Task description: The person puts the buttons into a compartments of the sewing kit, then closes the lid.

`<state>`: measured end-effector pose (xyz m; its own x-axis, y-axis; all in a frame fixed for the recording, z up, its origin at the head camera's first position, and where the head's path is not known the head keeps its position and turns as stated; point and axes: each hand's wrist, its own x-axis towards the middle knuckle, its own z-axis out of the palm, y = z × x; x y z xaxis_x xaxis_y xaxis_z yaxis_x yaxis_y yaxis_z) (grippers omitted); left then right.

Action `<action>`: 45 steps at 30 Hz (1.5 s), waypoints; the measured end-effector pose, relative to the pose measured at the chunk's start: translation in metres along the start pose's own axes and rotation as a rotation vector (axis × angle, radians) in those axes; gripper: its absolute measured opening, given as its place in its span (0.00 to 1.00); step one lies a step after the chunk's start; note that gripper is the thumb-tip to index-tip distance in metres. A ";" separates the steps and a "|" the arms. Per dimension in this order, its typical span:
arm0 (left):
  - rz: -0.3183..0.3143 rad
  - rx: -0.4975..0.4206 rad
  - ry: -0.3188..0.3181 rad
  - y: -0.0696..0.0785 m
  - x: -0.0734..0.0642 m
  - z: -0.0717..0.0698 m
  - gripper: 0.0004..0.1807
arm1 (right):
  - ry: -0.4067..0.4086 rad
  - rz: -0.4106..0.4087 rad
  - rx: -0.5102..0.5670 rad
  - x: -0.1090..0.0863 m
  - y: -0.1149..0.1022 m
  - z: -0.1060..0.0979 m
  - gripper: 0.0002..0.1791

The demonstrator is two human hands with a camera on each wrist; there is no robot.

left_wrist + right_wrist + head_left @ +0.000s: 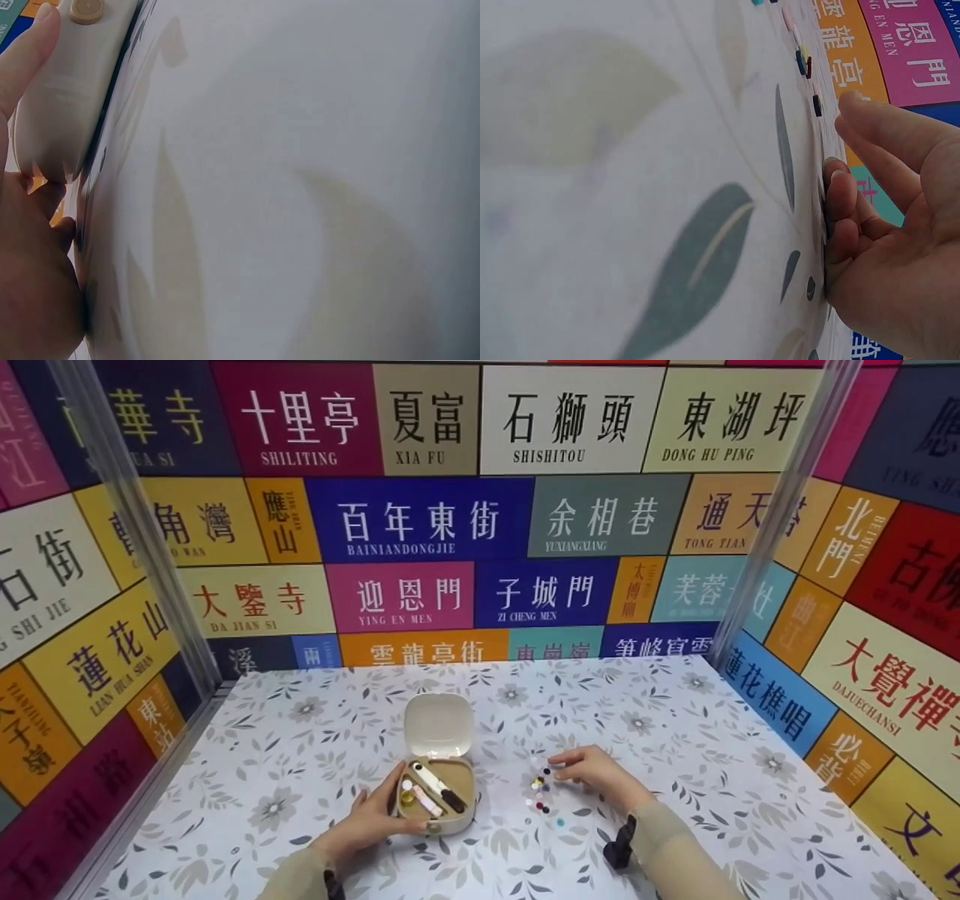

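My left hand (371,819) grips the left side of a small cream case (454,826), its thumb along the front by a round tan button-like clasp (87,10). The hinged lid (439,725) stands raised. Inside lie a slim white-and-black tool (439,785), a small gold round item (407,797) and a pink-and-white piece (427,802). My right hand (600,776) is beside a scatter of tiny coloured discs (539,786), thumb and forefinger extended towards them. In the right wrist view, its other fingers (842,193) are bent by the tabletop; nothing shows in its grasp.
A white cloth with grey leaves and flowers covers the table (337,735). One turquoise disc (560,822) lies apart at the near end of the scatter. Behind and on both sides stand walls (420,519) of coloured name panels, with clear corner posts (776,510).
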<state>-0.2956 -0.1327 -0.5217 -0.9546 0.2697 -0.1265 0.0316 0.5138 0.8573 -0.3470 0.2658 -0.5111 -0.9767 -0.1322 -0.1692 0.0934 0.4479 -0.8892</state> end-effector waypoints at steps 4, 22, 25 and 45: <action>0.012 0.025 -0.001 0.000 0.002 0.000 0.67 | 0.053 -0.003 -0.060 0.003 -0.003 0.005 0.17; 0.044 0.091 0.042 -0.002 -0.003 0.004 0.66 | 0.163 -0.052 -0.081 0.011 -0.006 0.025 0.14; 0.042 0.094 0.038 -0.001 -0.002 0.003 0.66 | 0.174 -0.054 -0.077 0.012 -0.005 0.026 0.13; 0.059 0.085 0.026 -0.001 0.001 0.003 0.66 | 0.218 -0.011 -0.093 0.011 -0.003 0.021 0.09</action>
<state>-0.2958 -0.1301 -0.5241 -0.9577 0.2808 -0.0625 0.1123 0.5653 0.8172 -0.3539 0.2440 -0.5192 -0.9972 0.0516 -0.0550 0.0740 0.5285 -0.8457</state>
